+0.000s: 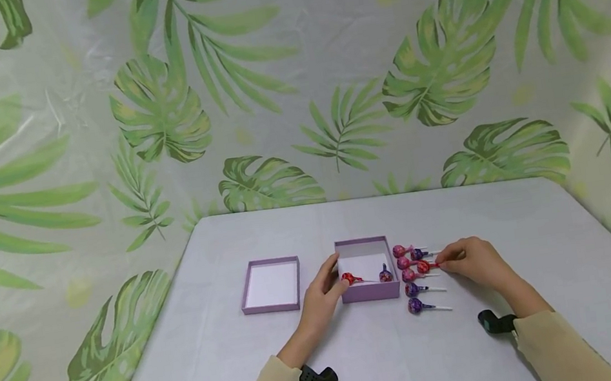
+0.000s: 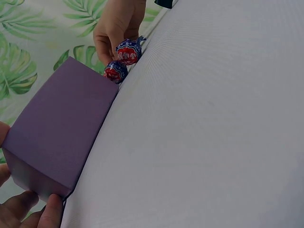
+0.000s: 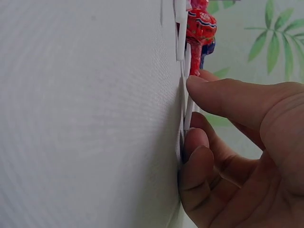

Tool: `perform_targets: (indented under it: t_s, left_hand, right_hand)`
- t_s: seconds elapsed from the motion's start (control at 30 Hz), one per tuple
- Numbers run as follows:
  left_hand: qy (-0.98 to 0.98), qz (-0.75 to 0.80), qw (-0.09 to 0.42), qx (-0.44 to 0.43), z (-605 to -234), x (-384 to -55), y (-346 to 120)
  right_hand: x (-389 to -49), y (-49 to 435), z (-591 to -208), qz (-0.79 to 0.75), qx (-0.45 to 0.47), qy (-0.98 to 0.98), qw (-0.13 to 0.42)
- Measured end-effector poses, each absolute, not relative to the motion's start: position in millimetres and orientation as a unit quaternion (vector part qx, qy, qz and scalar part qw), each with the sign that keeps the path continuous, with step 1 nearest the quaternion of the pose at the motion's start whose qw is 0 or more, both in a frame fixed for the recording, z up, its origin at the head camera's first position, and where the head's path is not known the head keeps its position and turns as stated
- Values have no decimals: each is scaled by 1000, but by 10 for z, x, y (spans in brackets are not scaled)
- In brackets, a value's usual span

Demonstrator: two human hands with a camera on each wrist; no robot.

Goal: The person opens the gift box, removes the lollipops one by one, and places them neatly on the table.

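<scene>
My right hand (image 1: 475, 263) pinches the stick end of a red-wrapped lollipop (image 3: 201, 27) between thumb and fingers, low over the white table at the right of the box. My left hand (image 1: 319, 298) holds the left side of an open purple box (image 1: 369, 293), its fingertips (image 2: 51, 213) against the short end wall. Inside lie a red lollipop (image 1: 348, 279) and a purple lollipop (image 1: 386, 274). To the right of the box, pink lollipops (image 1: 403, 263) and purple lollipops (image 1: 412, 290) lie in a column, their sticks pointing right.
A shallow purple-edged lid (image 1: 270, 284) with a white inside lies left of the box. The white-covered table (image 1: 377, 363) backs onto a leaf-patterned curtain (image 1: 333, 50). Black wrist cameras (image 1: 319, 379) sit at both sleeves.
</scene>
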State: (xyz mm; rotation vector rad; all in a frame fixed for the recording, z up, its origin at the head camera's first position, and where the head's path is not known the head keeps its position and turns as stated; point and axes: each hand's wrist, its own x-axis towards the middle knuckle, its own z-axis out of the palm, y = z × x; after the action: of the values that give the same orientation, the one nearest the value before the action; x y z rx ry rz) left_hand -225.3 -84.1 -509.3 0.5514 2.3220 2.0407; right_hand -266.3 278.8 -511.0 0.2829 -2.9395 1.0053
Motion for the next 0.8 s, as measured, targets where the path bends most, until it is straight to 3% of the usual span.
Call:
perform_targets:
  t_s: [0.8]
  left_hand:
    - [739, 650, 6, 176, -5068, -2238, -835]
  right_hand:
    - [-2674, 2867, -4987, 337, 72, -939, -3]
